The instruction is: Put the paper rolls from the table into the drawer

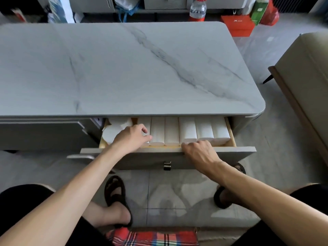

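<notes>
The drawer [230, 153] under the marble-topped table [124, 68] stands pulled out and holds several white paper rolls [171, 132] lying side by side, front to back. My left hand [131, 138] rests on a roll in the left part of the drawer, fingers curled over it. My right hand [198, 153] lies on the drawer's front edge, fingertips touching the ends of the rolls at the right. A roll at the far left [111, 133] lies askew. No rolls show on the tabletop.
A metal handle [167, 165] hangs on the drawer front. My feet in dark sandals [115, 196] stand on the tiled floor below. A beige sofa [305, 82] is at the right. A water bottle [197, 8], a red box [237, 26] and bags sit beyond the table.
</notes>
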`<state>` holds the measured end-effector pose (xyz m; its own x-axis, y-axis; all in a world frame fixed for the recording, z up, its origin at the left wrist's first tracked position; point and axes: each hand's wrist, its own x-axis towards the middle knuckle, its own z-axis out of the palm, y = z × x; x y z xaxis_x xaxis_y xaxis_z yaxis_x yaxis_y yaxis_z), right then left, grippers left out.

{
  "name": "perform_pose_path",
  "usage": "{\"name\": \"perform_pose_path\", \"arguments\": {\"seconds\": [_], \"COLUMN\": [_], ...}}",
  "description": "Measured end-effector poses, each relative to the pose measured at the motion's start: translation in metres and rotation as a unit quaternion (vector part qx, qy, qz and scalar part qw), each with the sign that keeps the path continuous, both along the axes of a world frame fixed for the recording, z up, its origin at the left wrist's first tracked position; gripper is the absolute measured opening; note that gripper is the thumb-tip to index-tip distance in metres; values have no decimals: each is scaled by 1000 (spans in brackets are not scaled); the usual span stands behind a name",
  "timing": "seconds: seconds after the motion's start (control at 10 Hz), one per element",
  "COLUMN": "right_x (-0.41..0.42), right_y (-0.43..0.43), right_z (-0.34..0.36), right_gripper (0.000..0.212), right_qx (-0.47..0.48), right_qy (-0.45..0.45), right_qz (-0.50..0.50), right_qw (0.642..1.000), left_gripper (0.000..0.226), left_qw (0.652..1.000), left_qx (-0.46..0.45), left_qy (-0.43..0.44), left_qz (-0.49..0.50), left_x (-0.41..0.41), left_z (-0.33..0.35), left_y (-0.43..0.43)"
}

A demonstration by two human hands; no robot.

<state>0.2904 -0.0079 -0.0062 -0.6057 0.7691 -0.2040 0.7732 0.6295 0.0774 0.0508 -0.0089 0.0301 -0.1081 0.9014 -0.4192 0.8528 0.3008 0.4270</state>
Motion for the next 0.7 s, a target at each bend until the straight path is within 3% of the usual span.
{"name": "perform_pose_path", "arguments": {"seconds": [0.4, 0.7], "right_x": [-41, -52], "right_y": [60, 74], "right_z": [-10, -3], "right_gripper": [32, 33], "right_qx": [-27, -114], "right_qy": [106, 61], "right_qz": [-121, -169], "right_qw": [987, 977], "left_gripper": [32, 39], "left_qw": [999, 999], "left_qx": [-5, -15], "left_qy": [32, 36], "left_qz": [5, -15], "left_x": [-23, -24], "left_z": [-1, 15], "left_y": [15, 14]}}
